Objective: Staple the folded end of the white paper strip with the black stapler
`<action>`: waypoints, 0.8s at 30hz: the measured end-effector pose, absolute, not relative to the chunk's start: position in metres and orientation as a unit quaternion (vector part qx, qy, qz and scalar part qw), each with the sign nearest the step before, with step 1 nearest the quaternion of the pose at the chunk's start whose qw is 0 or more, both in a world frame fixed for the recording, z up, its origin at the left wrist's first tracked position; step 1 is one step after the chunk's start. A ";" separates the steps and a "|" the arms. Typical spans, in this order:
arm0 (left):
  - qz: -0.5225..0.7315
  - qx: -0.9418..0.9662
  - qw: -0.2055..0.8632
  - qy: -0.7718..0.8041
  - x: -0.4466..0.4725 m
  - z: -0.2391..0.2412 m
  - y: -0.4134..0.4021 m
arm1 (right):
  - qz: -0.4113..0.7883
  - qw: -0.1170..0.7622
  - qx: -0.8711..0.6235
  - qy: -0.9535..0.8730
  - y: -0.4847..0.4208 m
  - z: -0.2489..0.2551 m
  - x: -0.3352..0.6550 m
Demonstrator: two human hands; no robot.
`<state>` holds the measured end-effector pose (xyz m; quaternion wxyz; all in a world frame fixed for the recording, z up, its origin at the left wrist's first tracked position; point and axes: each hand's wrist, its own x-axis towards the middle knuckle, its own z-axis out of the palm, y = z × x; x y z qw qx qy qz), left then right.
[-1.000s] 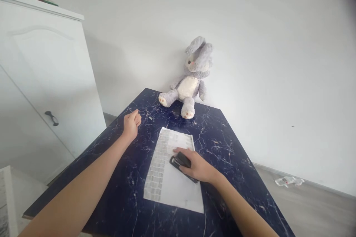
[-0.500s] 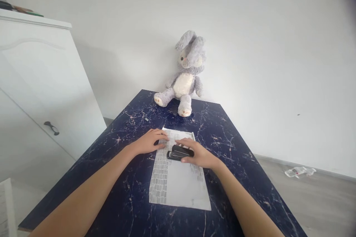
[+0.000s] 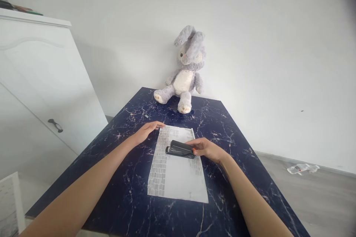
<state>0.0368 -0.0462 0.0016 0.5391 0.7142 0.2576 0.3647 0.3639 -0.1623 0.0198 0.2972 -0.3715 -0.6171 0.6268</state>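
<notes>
A black stapler lies across the upper half of a printed sheet of paper, its front end pointing left. My right hand grips the stapler's rear end between thumb and fingers, beside a small orange spot. My left hand rests at the paper's upper left corner, fingers stretched out over the edge and holding nothing. Whether any staple is in the paper cannot be seen.
The paper lies on a dark blue marbled table. A grey plush rabbit sits at the far end against the wall. A white cabinet stands to the left. Clear plastic packaging lies on the floor at right.
My right hand has slid back to the stapler's rear end, uncovering more of it. My left hand has moved up and away from the stapler to the paper's top left corner.
</notes>
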 end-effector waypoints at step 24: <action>0.356 0.367 0.820 0.257 0.071 0.003 -0.095 | -0.117 0.278 -0.397 -0.866 -0.189 0.016 0.308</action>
